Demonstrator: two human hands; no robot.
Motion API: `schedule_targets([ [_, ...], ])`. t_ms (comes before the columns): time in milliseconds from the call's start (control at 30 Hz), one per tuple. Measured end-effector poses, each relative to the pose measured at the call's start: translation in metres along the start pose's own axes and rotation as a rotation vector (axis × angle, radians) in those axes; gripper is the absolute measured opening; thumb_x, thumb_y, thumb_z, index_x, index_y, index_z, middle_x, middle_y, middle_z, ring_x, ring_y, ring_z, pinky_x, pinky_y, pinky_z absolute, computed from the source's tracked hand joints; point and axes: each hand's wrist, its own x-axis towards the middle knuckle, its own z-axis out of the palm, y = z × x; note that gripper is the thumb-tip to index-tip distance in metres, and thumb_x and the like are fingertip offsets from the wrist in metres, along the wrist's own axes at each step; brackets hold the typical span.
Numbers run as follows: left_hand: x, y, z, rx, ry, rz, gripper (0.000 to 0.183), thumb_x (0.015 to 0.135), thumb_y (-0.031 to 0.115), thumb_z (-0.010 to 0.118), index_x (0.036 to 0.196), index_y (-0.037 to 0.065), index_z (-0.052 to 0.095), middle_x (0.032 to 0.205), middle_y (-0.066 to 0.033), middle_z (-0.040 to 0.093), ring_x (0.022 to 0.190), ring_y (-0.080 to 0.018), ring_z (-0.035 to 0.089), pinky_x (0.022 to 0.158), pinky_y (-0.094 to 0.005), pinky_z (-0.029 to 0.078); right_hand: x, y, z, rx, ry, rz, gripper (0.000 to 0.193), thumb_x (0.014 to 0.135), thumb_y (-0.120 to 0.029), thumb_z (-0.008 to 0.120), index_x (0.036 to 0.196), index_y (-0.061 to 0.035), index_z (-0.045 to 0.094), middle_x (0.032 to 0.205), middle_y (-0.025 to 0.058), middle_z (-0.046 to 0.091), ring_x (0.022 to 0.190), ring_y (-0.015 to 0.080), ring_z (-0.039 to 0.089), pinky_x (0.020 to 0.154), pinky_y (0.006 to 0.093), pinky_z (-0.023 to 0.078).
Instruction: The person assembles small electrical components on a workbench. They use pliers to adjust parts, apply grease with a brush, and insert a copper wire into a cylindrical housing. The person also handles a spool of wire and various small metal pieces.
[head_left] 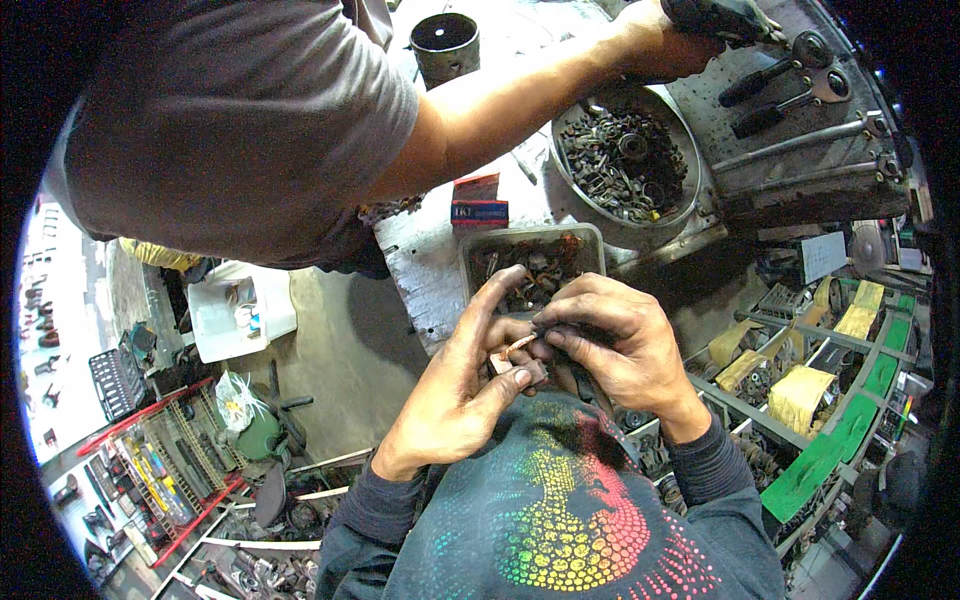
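Observation:
My left hand (450, 395) is closed round a small block-shaped part (510, 362) with a thin coppery strip, gripped between thumb and fingers. Just beside it, my right hand (620, 345) has its thumb and forefinger pinched together near the strip's upper end. What sits between those right fingertips is too small to make out. Both hands are over the near edge of a clear plastic tub (467, 262) of dark, greasy small parts. Past the tub stands a small red and blue cardboard box (480, 212).
A co-worker's arm (520, 92) reaches across the bench, its hand on a dark power tool (715, 20). A round metal pan (692, 150) holds loose hardware, with ratchets (790, 105) to its right. A black can (445, 50) stands behind. Parts racks (840, 440) flank me.

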Motion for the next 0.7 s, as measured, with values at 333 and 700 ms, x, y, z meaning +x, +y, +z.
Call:
schedule_targets([
  [333,0.000,0.000,0.001,0.029,-0.033,-0.014,0.090,0.095,-0.007,0.061,0.172,0.008,0.017,0.120,-0.0092,0.053,0.103,-0.0178,0.061,0.095,-0.0342,0.053,-0.009,0.002,0.000,0.076,0.031,0.082,0.018,0.090,0.000,0.078,0.108,-0.0002,0.078,0.097,0.0134,0.074,0.091,0.0261,0.074,0.083,0.0360,0.057],
  [700,0.004,-0.003,0.002,0.188,-0.089,0.013,0.096,0.094,-0.010,0.059,0.173,0.009,0.008,0.131,-0.0140,0.053,0.107,-0.0197,0.061,0.096,-0.0350,0.052,-0.009,-0.001,0.002,-0.042,-0.035,-0.009,0.026,0.085,-0.002,0.082,0.110,-0.0034,0.079,0.102,0.0134,0.078,0.094,0.0309,0.077,0.084,0.0391,0.059],
])
